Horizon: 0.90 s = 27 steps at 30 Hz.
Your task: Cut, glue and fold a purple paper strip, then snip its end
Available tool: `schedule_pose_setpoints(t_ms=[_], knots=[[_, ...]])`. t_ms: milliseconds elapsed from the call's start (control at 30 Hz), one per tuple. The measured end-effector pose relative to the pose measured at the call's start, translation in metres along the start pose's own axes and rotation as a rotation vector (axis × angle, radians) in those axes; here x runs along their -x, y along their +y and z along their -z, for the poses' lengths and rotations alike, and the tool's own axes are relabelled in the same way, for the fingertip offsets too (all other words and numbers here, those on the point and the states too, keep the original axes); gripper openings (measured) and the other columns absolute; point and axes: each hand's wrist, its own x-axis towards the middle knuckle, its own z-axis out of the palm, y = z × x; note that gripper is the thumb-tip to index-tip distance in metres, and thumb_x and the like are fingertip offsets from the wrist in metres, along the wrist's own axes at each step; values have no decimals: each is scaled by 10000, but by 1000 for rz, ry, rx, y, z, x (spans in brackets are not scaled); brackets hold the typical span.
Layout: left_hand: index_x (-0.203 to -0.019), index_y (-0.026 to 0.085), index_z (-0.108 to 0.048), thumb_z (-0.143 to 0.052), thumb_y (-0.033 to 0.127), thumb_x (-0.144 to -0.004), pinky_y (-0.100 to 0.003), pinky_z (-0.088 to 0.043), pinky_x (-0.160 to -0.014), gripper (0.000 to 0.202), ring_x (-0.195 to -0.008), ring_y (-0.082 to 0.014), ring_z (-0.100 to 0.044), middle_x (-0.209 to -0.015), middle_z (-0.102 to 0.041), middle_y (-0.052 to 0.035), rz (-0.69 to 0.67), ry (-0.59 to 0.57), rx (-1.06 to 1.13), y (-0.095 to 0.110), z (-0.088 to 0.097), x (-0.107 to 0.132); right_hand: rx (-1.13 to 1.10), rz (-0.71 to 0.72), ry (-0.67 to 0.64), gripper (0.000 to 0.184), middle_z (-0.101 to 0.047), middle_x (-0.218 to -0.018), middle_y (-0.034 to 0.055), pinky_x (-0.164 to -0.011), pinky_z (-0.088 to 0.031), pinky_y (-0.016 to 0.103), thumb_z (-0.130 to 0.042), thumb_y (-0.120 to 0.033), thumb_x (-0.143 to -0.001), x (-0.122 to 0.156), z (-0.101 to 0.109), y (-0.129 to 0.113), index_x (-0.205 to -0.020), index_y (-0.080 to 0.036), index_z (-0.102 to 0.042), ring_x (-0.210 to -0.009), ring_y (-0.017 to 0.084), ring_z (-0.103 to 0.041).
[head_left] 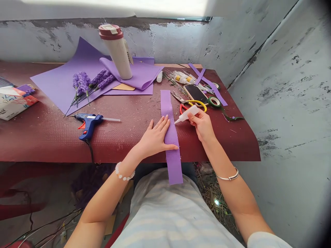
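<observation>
A long purple foam strip [167,103] runs across the dark red table [46,134] and hangs over its near edge. My left hand [155,137] lies flat on the strip with its fingers stretched out, pressing it down. My right hand [203,124] is closed around a small white glue bottle [186,114]. The bottle's nozzle points left and touches the strip's right edge.
A blue glue gun [89,124] lies to the left. Purple sheets [64,82], purple flower stems [88,84] and a white tumbler [117,50] are at the back. A phone [195,93], scissors [188,103], green tape roll [214,101] and wires sit beside my right hand. Walls close the back and right.
</observation>
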Motion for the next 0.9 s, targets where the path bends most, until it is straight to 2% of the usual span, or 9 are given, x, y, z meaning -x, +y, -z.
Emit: schedule_pose_setpoints(t_ms=[233,467,600,667,767,833,900], knots=[[-1675,77,-176,-606,766,-873,-596,-66,-1325,1140,-1652,-323,-82,-1751,-58,-186,7,-1,-5,0,0,0,38,35,-26,585,-644,-791,-13,-491,-313,271,-905,-626,-612,-3,0,3,-995,-230,-707,-559,102,-377],[-1669,62,-177,-608,769,-871,-610,-81,-1319,1150,-1651,-326,-93,-1748,-73,-196,4,10,-18,0,-1,0,-17,47,-34,620,-694,-833,-3,-481,-334,247,-951,-621,-561,-2,-2,3,-981,-231,-713,-590,104,-450],[-1669,62,-177,-613,767,-870,-608,-82,-1320,1152,-1650,-326,-94,-1748,-77,-199,7,11,-19,-1,-1,0,-16,96,-43,560,-700,-855,0,-486,-357,261,-940,-599,-607,-9,-3,3,-968,-238,-709,-583,112,-467],[-1672,74,-176,-611,764,-873,-620,-89,-1317,1141,-1649,-329,-96,-1748,-81,-195,5,15,-18,0,-1,0,-2,145,-51,528,-690,-849,6,-542,-431,284,-927,-599,-627,-17,-6,3,-936,-233,-703,-642,144,-537],[-1670,64,-171,-612,759,-877,-617,-92,-1318,1143,-1650,-324,-90,-1747,-77,-193,10,6,-25,1,-1,0,25,197,-56,524,-692,-859,19,-707,-533,341,-919,-606,-627,-29,-11,3,-910,-230,-688,-813,215,-639],[-1665,38,-165,-618,759,-876,-593,-80,-1326,1161,-1652,-315,-78,-1746,-68,-197,19,-7,-36,2,-1,0,42,207,-46,526,-693,-857,21,-766,-550,369,-908,-612,-635,-35,-14,3,-918,-234,-675,-857,236,-654],[-1662,27,-164,-620,760,-874,-581,-72,-1329,1169,-1653,-312,-74,-1746,-63,-198,22,-11,-40,2,0,1,52,211,-34,522,-688,-847,20,-763,-553,378,-893,-620,-650,-37,-14,4,-921,-237,-662,-829,233,-650]])
